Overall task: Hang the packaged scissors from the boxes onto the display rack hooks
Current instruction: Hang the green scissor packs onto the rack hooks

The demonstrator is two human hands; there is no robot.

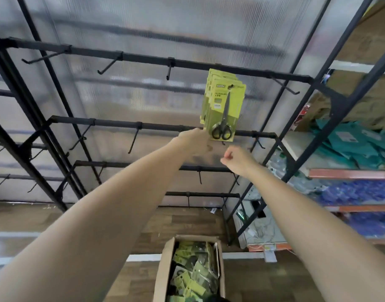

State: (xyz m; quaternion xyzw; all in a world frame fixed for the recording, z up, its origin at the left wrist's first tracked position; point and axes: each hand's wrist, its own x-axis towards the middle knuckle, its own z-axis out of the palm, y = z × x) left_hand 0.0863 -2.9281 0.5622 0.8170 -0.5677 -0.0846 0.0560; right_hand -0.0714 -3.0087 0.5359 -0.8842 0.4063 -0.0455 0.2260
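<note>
Here the left hand (195, 141) reaches up to the lower left corner of the hanging scissors packs (223, 107); its fingers look curled against the card, though blur leaves the grip uncertain. The right hand (237, 159) is loosely fisted just below the packs, empty. The flat yellow-green cards hang upright on a black metal hook (232, 86) of the rack (143, 58), blades pointing up, black handles down. An open cardboard box (165, 269) below holds more.
</note>
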